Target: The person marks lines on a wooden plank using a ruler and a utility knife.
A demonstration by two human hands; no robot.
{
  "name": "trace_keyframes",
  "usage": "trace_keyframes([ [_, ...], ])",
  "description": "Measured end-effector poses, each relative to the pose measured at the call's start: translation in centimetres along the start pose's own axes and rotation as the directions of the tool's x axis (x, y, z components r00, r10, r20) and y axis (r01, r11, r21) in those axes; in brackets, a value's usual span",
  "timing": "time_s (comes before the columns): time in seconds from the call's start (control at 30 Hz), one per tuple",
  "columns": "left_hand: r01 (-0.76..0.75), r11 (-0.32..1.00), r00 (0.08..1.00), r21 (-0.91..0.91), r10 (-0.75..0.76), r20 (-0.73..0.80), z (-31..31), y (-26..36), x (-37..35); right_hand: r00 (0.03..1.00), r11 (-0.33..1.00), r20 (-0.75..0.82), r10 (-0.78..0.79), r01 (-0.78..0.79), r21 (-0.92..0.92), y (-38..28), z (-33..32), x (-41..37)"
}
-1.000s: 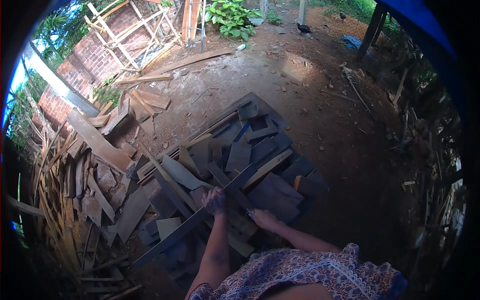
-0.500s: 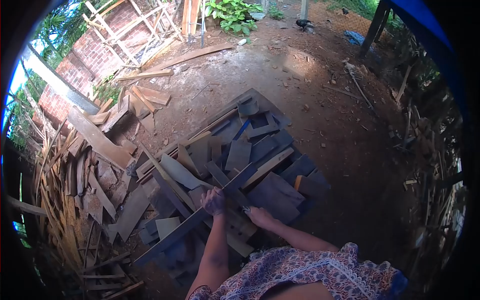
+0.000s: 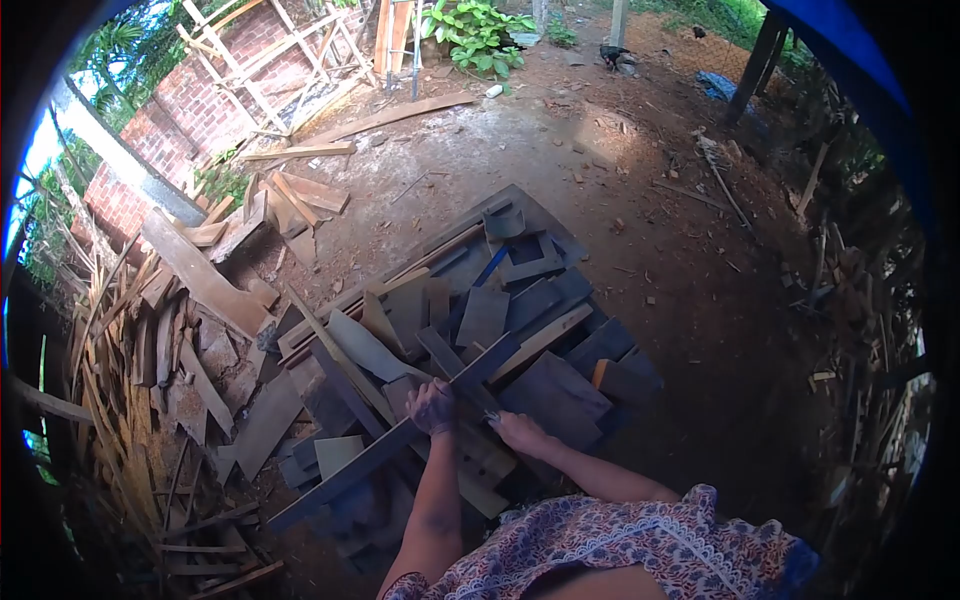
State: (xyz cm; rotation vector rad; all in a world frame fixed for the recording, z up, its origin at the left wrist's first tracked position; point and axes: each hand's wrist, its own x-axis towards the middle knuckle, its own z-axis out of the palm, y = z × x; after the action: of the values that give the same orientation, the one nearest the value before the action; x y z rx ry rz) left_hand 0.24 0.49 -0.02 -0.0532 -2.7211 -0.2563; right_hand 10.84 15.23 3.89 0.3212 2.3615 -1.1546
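Observation:
A long narrow plank [image 3: 350, 470] lies slantwise across a heap of wood offcuts in the head view. My left hand [image 3: 430, 407] is closed around the plank near its middle, fingers over the far edge. Just right of it, my right hand [image 3: 520, 436] is closed with the fingers pointing left, on the near side of the plank. Something small and greyish shows at its fingertips, too small to name. Under and around both hands are loose boards, among them a wide flat board [image 3: 553, 395] and a pale curved piece [image 3: 365, 345].
The offcuts rest on a low dark surface [image 3: 545, 220]. Scrap planks [image 3: 200, 275] and thin sticks [image 3: 105, 400] are piled on the left. Bare ground [image 3: 640, 230] stretches beyond. A wooden frame [image 3: 270, 60] stands by a brick wall; a dark bird [image 3: 612, 55] is at the back.
The view has tilted slightly, so the scene sits a little lower and further right. Both hands keep nearly the same place at the plank.

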Motion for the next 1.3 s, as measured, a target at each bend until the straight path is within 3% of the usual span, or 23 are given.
trace_keyframes([
  [0.13, 0.02, 1.0, 1.0, -0.008, -0.02, 0.007, -0.1, 0.2, 0.0, 0.999, 0.999, 0.022, 0.041, -0.041, -0.019, 1.3, 0.3, -3.0],
  [0.33, -0.008, 1.0, 1.0, -0.001, 0.008, -0.006, 0.0, 0.2, -0.1, 0.999, 1.0, -0.026, -0.023, 0.024, 0.002, 0.1, 0.1, 0.3],
  [0.53, 0.013, 1.0, 1.0, 0.009, -0.013, -0.003, -0.4, 0.3, 0.1, 0.998, 1.0, -0.057, 0.005, -0.005, -0.004, 1.6, 1.4, -2.8],
  [0.77, 0.011, 1.0, 1.0, -0.01, -0.011, -0.007, 0.1, 0.1, -0.1, 0.997, 0.999, -0.066, -0.026, 0.029, 0.032, 0.1, 0.6, -0.7],
  [0.93, 0.026, 1.0, 1.0, -0.007, -0.026, 0.003, -0.2, 0.3, 0.1, 0.999, 0.999, -0.033, 0.042, -0.041, 0.023, 1.5, 1.4, -4.0],
  [1.17, 0.003, 1.0, 1.0, -0.01, -0.003, -0.008, 0.2, -0.1, -0.1, 0.998, 1.0, -0.056, -0.02, 0.021, 0.005, 0.8, 1.0, -0.9],
  [1.3, 0.01, 1.0, 0.999, -0.001, -0.01, -0.042, 0.0, 0.3, 0.0, 0.999, 0.999, -0.03, 0.044, -0.045, -0.017, 1.3, 1.3, -3.9],
])
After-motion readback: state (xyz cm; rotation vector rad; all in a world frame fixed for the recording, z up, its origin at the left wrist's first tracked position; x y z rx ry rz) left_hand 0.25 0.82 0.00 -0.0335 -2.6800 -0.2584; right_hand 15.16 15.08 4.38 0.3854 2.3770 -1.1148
